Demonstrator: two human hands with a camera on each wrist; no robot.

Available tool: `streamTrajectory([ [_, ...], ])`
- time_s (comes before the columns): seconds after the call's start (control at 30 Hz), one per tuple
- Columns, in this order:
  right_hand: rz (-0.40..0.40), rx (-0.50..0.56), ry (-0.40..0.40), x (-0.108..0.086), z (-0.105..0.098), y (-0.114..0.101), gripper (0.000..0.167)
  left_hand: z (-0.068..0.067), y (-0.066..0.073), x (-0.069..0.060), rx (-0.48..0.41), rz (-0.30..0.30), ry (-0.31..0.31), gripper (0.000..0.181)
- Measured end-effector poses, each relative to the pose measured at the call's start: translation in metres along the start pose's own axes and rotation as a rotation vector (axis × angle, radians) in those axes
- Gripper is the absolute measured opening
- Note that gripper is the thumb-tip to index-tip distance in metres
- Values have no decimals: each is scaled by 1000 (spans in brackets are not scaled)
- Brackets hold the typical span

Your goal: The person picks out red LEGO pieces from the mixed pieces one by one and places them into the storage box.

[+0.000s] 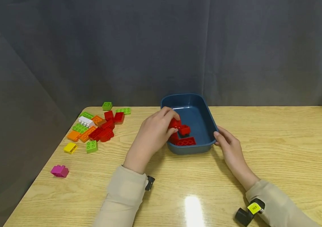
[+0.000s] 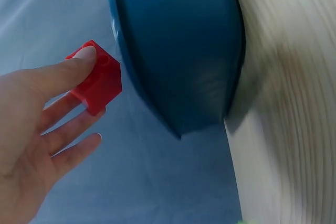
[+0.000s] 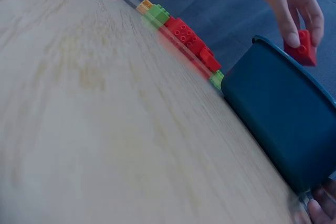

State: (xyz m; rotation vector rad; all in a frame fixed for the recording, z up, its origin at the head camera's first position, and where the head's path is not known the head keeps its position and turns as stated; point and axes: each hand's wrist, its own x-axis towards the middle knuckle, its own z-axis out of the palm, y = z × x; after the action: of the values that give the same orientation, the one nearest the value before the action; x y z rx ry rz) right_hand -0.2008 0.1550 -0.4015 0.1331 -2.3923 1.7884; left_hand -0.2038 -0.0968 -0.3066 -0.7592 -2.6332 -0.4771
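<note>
Sleeves: beige cuffs, with a black wrist device (image 1: 149, 183) at the left and a yellow-labelled one (image 1: 248, 212) at the right.
Magenta brick: alone on the table (image 1: 277, 151), toward its left edge (image 1: 60, 171).
Right hand: clamped on the near right part of the bin's rim (image 1: 230, 147), thumb on top; its own wrist view catches only blurred fingertips at the bin's lower corner.
Left hand: thumb and fingers pinch a red brick (image 1: 157, 130); the left wrist view shows the thumb across the studs, hidden from the head.
Held red brick: over the bin's left side in the head view (image 2: 102, 80); the right wrist view shows it up at rim level, a height the head view leaves unclear.
Blue bin: on the table between the hands (image 1: 189, 150).
Inside the bin: red bricks, including a flat one (image 1: 186, 141), seen only from the head; both wrist views meet outer walls.
Brick pile: left of the bin, red, orange and green, with a white brick (image 1: 85, 122) and a yellow brick (image 1: 70, 148).
Backdrop: dark grey curtain (image 1: 149, 56).
</note>
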Motion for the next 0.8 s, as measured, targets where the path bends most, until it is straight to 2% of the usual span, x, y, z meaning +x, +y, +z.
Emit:
streamTrajectory([
  [0.13,-10,-7,4,0,1,0,53,6,9,4,6,5,-35,34],
  [0.33,-3,-9,1,-1,0,-1,54,16,18,8,100,40,-101,37],
  [0.47,-6,-2,1,0,0,-1,54,21,22,8,142,63,-106,36],
  [0.8,0,8,-3,0,1,0,54,30,30,5,170,100,-152,37],
])
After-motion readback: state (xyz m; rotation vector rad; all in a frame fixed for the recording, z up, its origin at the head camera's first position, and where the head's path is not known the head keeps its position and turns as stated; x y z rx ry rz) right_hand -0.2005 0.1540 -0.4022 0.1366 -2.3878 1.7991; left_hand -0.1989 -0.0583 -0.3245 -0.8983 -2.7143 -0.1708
